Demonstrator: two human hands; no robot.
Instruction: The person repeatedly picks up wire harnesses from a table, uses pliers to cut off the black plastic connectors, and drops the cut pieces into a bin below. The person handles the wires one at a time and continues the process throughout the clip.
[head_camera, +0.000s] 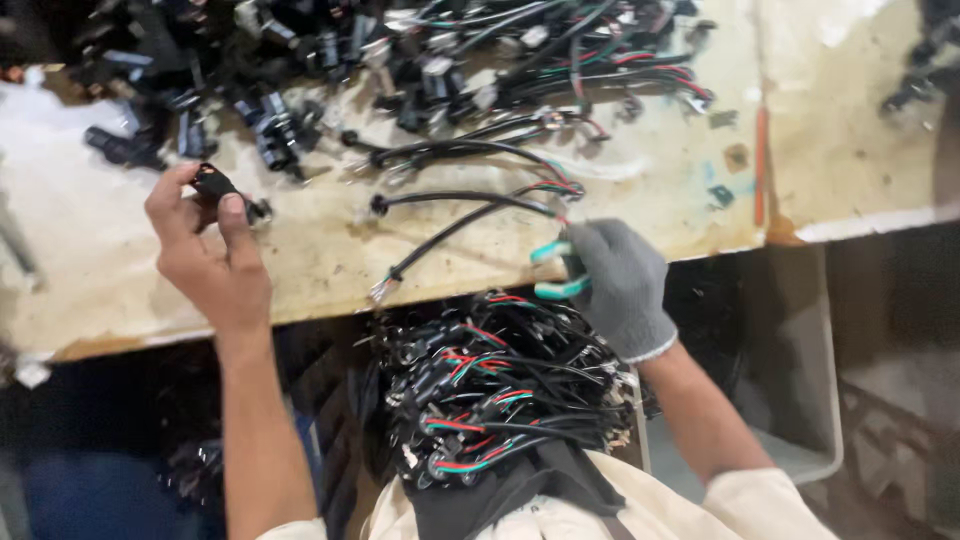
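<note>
— Above the worn cream bench (330, 270), what does the bare left hand (205, 255) pinch?
— A small black plastic connector (215, 185), long axis tilted down-right.
— The grey-gloved right hand (620, 280)?
— It grips teal-handled cutters (555, 270) beside a black sheathed cable (455, 228).

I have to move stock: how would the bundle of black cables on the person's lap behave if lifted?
The cable bundle would probably sag and flop, being many thin loose wires. Ends likely snag or slip out, since nothing visibly ties them. It looks fairly heavy for its size.

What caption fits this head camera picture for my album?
Bare left hand pinches a small black plug; gloved right hand grips teal-handled pliers over a scuffed workbench.
</note>
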